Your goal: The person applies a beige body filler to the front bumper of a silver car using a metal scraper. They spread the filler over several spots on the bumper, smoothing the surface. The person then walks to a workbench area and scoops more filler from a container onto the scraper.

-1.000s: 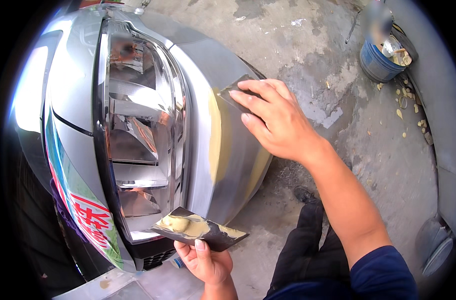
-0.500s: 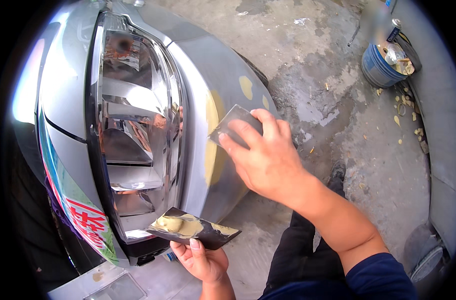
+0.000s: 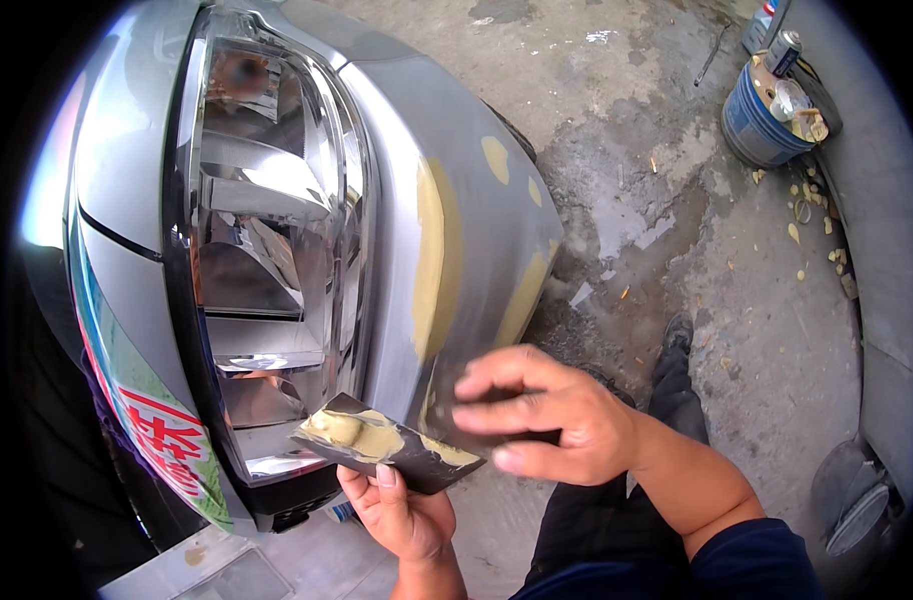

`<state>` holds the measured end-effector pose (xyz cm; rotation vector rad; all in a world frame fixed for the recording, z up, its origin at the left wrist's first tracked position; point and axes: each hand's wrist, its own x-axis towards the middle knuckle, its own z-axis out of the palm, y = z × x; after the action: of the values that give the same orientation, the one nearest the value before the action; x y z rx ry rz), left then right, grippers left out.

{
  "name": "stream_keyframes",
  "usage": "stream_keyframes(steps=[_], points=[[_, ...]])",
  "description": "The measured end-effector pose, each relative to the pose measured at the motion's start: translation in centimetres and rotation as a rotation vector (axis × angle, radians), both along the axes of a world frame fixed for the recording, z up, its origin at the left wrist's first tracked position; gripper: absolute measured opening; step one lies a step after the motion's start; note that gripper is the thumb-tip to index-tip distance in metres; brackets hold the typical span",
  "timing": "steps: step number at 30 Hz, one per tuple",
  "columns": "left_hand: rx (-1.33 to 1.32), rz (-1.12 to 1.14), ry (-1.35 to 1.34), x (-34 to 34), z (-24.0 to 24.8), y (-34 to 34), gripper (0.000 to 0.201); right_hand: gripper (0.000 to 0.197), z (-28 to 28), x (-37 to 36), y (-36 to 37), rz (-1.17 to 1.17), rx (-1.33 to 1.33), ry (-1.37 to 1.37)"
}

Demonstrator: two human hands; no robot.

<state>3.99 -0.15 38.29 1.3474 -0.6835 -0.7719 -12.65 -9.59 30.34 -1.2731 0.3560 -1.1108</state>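
Car (image 3: 486, 235) in front, headlight (image 3: 261, 200) left of a yellow patch (image 3: 433, 265). Left hand (image 3: 406, 515) pinches the board (image 3: 428, 468); right hand (image 3: 581, 420)'s clamped on a blurry spreader (image 3: 443, 408) right by it. Looks like reloading or wiping; next move probably wants a clean edge.

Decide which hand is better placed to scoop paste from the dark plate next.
Probably the right hand: it holds a flat, blurred spreader close to the plate. The left hand is occupied, gripping that plate by its lower edge.
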Motion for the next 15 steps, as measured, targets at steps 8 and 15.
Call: stream_keyframes(steps=[8,15], points=[[-0.053,-0.112,-0.049,-0.3,0.3,-0.1,0.037,0.039,0.6,-0.3,-5.8,-0.549,-0.412,0.793],[-0.031,-0.085,-0.074,-0.6,0.0,1.7,0.037,0.039,2.5,2.2,-10.8,-0.597,-0.510,1.094]])
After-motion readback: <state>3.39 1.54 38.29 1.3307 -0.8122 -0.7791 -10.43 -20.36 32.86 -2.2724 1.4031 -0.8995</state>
